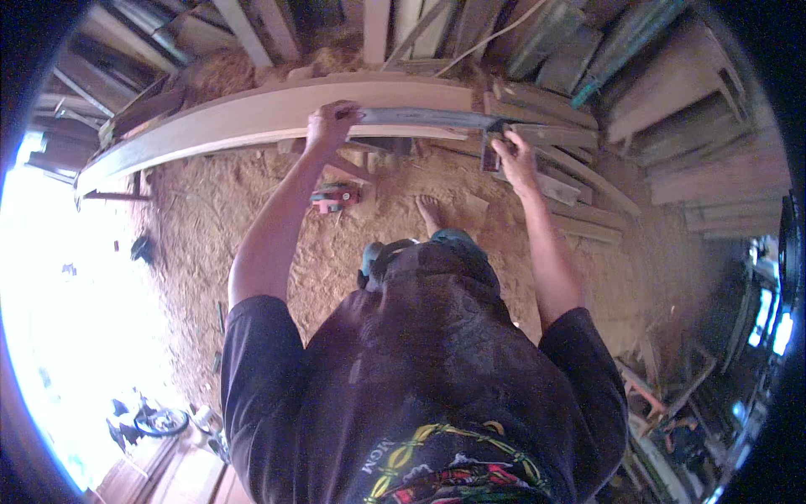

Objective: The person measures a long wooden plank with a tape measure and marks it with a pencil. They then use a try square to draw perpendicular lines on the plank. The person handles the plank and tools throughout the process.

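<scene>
Grey strip [424, 118] held, left hand [330, 123], right hand [515, 156]

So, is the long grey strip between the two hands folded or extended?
Extended: the grey strip runs lengthwise from near the left hand toward the right hand, with no fold visible.

Floor [201, 218]: brown, strewn with wood shavings. Red-and-dark tool [336, 197] lying on it, type unclear. Far side: planks [376, 34] side by side; near them a greenish pole [625, 52], slanting. Right: wide boards [714, 185], stacked. Lower right: jumbled timber pieces [645, 388]. Lower left: dark wheel-like ring [161, 422], near pale boards [180, 475]. Left edge: glare, details washed out
</scene>
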Motion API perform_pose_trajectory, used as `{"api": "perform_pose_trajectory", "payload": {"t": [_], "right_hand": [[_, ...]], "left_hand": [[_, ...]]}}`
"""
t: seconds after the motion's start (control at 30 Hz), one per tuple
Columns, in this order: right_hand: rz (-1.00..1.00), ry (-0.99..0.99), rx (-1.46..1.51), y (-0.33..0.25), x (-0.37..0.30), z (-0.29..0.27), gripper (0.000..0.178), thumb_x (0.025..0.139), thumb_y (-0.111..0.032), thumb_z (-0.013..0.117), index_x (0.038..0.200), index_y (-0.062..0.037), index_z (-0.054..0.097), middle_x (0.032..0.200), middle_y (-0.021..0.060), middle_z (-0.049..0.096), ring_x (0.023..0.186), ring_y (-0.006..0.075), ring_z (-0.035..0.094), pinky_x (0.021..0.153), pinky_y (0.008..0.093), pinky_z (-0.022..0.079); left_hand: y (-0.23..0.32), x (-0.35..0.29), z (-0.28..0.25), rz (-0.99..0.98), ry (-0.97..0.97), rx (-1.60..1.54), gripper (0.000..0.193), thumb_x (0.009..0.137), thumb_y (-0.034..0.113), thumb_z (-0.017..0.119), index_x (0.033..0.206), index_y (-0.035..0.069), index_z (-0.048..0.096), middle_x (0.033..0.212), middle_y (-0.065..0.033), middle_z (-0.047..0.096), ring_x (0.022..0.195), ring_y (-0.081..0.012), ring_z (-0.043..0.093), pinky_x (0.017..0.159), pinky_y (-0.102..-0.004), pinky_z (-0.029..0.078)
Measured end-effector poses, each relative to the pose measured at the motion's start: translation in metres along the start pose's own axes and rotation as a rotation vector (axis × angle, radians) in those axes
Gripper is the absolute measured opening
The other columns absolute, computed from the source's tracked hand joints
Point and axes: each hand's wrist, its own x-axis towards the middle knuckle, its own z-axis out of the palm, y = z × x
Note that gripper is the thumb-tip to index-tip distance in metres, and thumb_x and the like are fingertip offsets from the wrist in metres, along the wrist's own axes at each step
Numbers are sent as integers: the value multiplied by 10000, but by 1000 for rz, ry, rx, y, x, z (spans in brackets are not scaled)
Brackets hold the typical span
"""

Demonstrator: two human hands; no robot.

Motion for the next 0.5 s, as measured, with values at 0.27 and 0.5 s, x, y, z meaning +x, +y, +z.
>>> {"api": "perform_pose_trajectory", "payload": {"t": [0.27, 0.5], "right_hand": [[-144, 171, -86, 6, 1, 12, 579, 916, -395, 816, 1295, 25, 691, 1082, 176, 766, 996, 283, 726, 905, 408, 561], [-112, 171, -76, 0, -6, 12, 575, 910, -401, 808, 1283, 24, 707, 1233, 241, 748, 1174, 345, 709, 1031, 431, 534]], "left_hand": [[4, -5, -4, 55, 33, 41, 320, 880, 246, 823, 1167, 106, 806, 1101, -102, 814, 1030, -221, 776, 951, -372, 591], [10, -8, -5, 76, 31, 62, 308, 899, 259, 802, 1171, 114, 805, 1082, -97, 817, 1014, -218, 783, 945, -352, 596]]}}
